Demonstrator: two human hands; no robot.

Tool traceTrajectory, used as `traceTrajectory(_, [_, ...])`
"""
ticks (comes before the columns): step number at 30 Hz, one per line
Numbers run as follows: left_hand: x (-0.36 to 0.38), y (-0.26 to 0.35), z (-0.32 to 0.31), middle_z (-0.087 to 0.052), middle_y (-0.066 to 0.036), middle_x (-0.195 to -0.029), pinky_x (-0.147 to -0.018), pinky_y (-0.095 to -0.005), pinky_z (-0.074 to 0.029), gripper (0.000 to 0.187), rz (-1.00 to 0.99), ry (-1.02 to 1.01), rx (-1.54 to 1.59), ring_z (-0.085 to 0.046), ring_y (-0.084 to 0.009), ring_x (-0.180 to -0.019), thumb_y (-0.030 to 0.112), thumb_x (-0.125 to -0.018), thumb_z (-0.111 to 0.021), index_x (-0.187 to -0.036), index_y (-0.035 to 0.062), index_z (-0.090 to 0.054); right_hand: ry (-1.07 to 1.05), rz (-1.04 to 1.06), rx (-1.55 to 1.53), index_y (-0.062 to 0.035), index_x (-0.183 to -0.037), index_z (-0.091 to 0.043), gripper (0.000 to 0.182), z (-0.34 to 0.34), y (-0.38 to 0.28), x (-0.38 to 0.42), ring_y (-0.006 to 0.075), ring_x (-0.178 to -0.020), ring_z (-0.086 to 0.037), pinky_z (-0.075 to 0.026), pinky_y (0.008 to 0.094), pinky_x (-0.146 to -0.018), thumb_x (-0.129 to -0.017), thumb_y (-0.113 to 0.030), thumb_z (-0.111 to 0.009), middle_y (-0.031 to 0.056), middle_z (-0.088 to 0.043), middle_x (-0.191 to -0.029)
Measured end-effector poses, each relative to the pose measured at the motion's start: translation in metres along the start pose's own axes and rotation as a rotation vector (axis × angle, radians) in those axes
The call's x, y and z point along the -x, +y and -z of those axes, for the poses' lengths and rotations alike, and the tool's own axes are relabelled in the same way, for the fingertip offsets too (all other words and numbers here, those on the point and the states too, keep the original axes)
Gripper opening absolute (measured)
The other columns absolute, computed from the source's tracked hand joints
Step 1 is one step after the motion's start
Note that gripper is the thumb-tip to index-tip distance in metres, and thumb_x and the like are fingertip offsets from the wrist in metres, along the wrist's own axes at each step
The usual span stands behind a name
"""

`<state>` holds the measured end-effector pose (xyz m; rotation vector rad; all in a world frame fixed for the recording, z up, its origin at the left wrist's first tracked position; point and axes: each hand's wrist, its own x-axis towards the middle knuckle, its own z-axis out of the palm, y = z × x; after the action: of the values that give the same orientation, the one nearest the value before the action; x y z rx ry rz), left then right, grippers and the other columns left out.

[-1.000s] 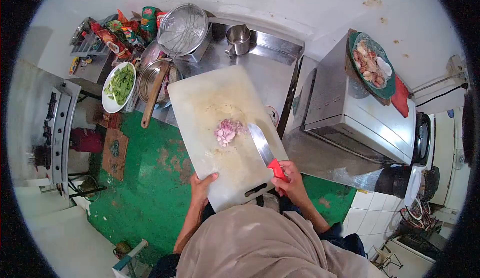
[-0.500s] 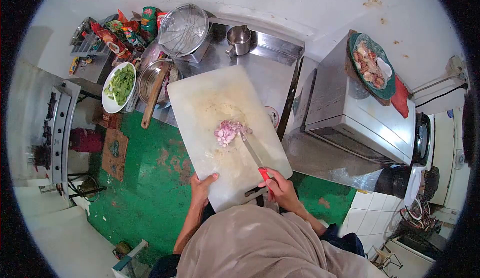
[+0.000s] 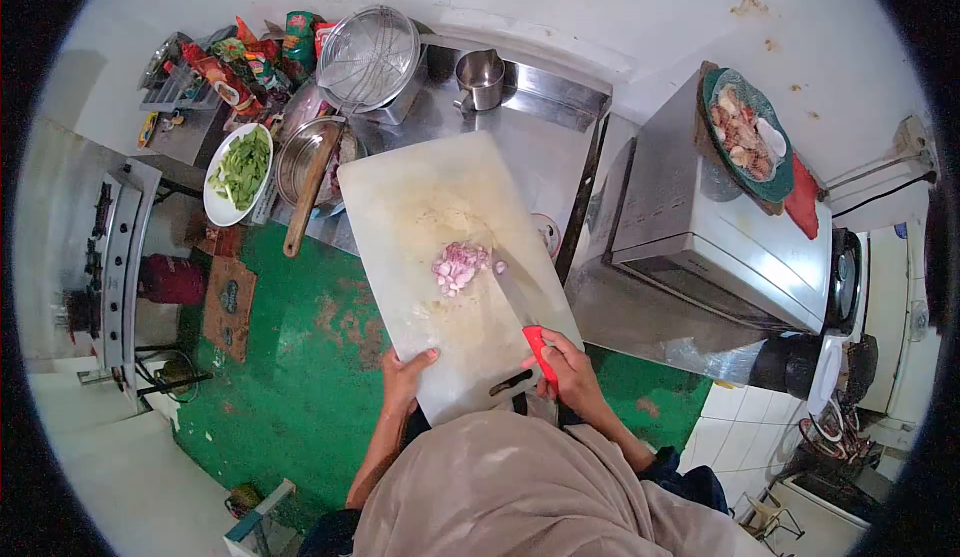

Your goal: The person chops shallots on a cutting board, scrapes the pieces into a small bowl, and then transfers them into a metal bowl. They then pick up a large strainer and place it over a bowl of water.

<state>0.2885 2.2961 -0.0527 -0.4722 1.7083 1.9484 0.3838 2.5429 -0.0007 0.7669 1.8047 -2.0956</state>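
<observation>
My left hand [image 3: 405, 377] grips the lower left edge of a large white cutting board [image 3: 400, 217], thumb on top and fingers out of sight below. A heap of sliced purple shallots [image 3: 460, 267] lies mid-board. My right hand [image 3: 565, 367] is wrapped round the red handle of a knife [image 3: 520, 302] at the board's lower right. The blade points up and left, its tip beside the heap's right side, near a small separate piece. The board has a dark handle slot near my body.
Behind the board is a steel counter [image 3: 545, 147] with a metal cup [image 3: 479, 79] and a strainer [image 3: 368, 57]. An oval plate of chopped greens [image 3: 240, 175] and a wooden-handled pan [image 3: 305, 162] stand left. A steel appliance [image 3: 720, 227] at right bears a green plate [image 3: 785, 182].
The knife and my right hand have shifted slightly right, and the blade has turned to show more of its flat side. A small shallot piece now lies apart right of the heap.
</observation>
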Motion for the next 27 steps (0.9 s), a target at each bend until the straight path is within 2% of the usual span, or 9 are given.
traceTrajectory(2, [0.001,0.002,-0.001,-0.063,-0.013,-0.099,-0.078,-0.0363,-0.05,0.049,0.005,0.003,0.007,-0.062,-0.023,-0.085,0.004,-0.069,-0.071,-0.113,-0.0039,-0.052,-0.02,0.015,0.002,-0.0001,-0.13,-0.042,0.043,-0.005,-0.005,0.001,0.0106,-0.049,-0.053,-0.042,0.0225,-0.044,-0.095,-0.025,-0.042,0.0116,-0.065,-0.089])
traceTrajectory(5, [0.002,0.003,-0.002,-0.063,-0.013,-0.099,-0.078,-0.0366,-0.05,0.049,0.006,0.005,0.015,-0.062,-0.0233,-0.085,0.004,-0.069,-0.071,-0.113,-0.0039,-0.051,-0.018,0.041,-0.013,-0.0048,-0.129,-0.045,0.039,-0.009,0.006,-0.005,0.0101,-0.048,-0.054,-0.041,0.0241,-0.043,-0.095,-0.025,-0.041,0.0101,-0.067,-0.085])
traceTrajectory(11, [0.003,0.007,-0.002,-0.063,-0.013,-0.098,-0.077,-0.0369,-0.05,0.047,-0.012,-0.003,-0.009,-0.062,-0.0233,-0.084,0.006,-0.068,-0.072,-0.111,-0.0037,-0.053,0.036,0.004,-0.013,0.0009,-0.131,-0.04,0.044,-0.004,-0.002,-0.002,0.0102,-0.048,-0.051,-0.04,0.0225,-0.043,-0.095,-0.024,-0.041,0.0122,-0.065,-0.088])
traceTrajectory(17, [0.003,0.003,-0.002,-0.063,-0.013,-0.097,-0.077,-0.0365,-0.05,0.046,0.0,0.015,0.003,-0.063,-0.0227,-0.084,0.005,-0.068,-0.072,-0.11,-0.0036,-0.054,-0.012,0.053,-0.05,0.001,-0.131,-0.04,0.044,-0.012,0.003,-0.006,0.0105,-0.049,-0.052,-0.04,0.0222,-0.042,-0.096,-0.024,-0.04,0.0115,-0.065,-0.088])
traceTrajectory(20, [0.002,0.001,0.0,-0.064,-0.012,-0.097,-0.076,-0.0364,-0.05,0.046,0.014,0.003,-0.019,-0.063,-0.0221,-0.083,0.005,-0.069,-0.072,-0.11,-0.0037,-0.054,0.004,0.07,-0.013,-0.0035,-0.129,-0.045,0.039,-0.015,0.004,-0.008,0.0098,-0.047,-0.054,-0.043,0.0245,-0.044,-0.096,-0.024,-0.04,0.0089,-0.065,-0.081])
traceTrajectory(23, [0.003,0.001,0.0,-0.064,-0.012,-0.096,-0.076,-0.0362,-0.051,0.045,0.0,-0.003,-0.009,-0.063,-0.0213,-0.082,0.005,-0.069,-0.072,-0.11,-0.0035,-0.054,0.033,0.033,-0.016,0.0,-0.131,-0.041,0.043,-0.009,0.003,-0.006,0.0099,-0.049,-0.051,-0.04,0.0224,-0.042,-0.096,-0.025,-0.04,0.0109,-0.064,-0.088])
traceTrajectory(27, [0.003,0.002,0.0,-0.064,-0.012,-0.096,-0.075,-0.0355,-0.051,0.043,0.0,-0.003,-0.007,-0.063,-0.021,-0.081,0.005,-0.07,-0.072,-0.108,-0.0031,-0.056,0.04,0.024,-0.044,-0.0005,-0.131,-0.041,0.044,-0.007,-0.002,-0.003,0.0093,-0.049,-0.052,-0.04,0.0225,-0.042,-0.096,-0.027,-0.04,0.0105,-0.064,-0.088])
